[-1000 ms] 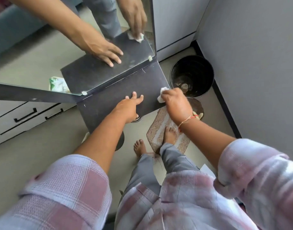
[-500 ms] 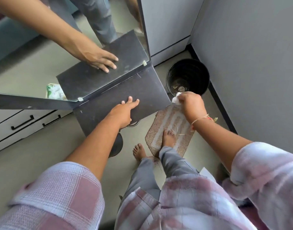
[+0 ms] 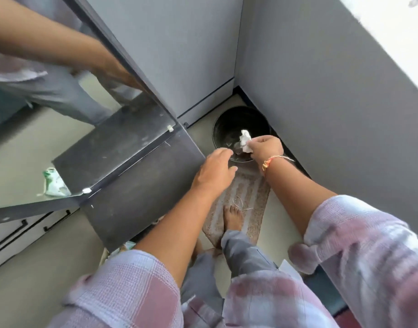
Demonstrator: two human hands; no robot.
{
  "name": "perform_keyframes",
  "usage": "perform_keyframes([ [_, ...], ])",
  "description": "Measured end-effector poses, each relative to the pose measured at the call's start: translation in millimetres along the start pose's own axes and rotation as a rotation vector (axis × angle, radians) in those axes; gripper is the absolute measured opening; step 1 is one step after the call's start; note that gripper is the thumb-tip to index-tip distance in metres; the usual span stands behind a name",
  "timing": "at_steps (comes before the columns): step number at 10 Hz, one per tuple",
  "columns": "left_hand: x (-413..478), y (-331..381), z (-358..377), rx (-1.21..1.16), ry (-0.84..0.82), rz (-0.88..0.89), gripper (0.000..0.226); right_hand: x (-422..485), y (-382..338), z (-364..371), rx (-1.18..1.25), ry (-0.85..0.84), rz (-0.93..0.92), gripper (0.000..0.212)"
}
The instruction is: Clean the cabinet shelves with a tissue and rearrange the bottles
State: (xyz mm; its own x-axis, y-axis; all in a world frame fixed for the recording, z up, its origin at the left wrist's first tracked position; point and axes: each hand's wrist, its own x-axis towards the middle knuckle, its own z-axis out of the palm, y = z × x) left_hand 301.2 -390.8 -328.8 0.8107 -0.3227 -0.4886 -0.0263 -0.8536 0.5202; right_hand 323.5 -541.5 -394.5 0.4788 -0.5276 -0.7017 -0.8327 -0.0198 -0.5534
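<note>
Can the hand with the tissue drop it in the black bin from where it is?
Probably yes. The right hand holds the crumpled tissue right over the open black bin, and nothing covers its mouth. The left hand is beside it, at the near rim, not blocking the way.

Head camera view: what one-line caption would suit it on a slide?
Right hand holds a crumpled tissue over the black bin; left hand hovers by the dark shelf.

Right hand (image 3: 266,147) reaches forward, fingers pinched closed, thread-banded wrist bent; left hand (image 3: 212,172) hovers beside it, fingers loose and spread.
</note>
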Motion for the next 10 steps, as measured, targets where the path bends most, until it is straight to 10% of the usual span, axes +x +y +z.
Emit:
perform_keyframes([
  [5, 42, 1, 18, 0.023, 0.007, -0.094, 0.045, 73, -7, -13, -0.199, 0.071, -0.180, 0.022],
  [10, -80, -51, -11, -0.050, 0.370, -0.015, 0.039, -95, 37, 7, -0.432, -0.010, -0.710, 0.033],
])
